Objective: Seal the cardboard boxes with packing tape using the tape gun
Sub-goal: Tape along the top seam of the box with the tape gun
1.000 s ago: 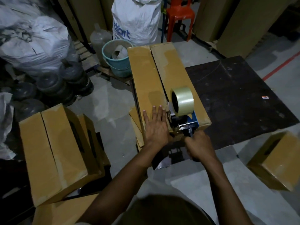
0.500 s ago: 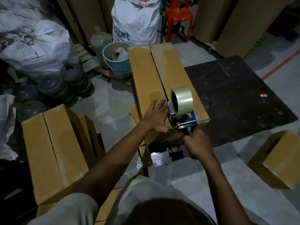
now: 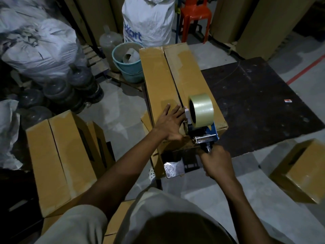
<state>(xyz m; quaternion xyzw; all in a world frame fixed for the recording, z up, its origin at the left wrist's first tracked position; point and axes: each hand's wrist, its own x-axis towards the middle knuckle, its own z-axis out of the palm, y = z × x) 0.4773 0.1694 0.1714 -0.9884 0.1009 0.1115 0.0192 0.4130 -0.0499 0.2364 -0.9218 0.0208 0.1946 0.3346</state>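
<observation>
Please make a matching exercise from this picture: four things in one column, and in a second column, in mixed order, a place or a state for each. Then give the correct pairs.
Things
1. left hand
2. right hand
3. tape roll
4. bucket

Places or states
A. stands beside the far end of the long box, on its left
B. grips the handle of the tape gun
C. sits on the tape gun, at the near end of the long box
D. lies flat on the left flap of the long box

Pairs: 1-D, 2-B, 3-C, 4-A
</observation>
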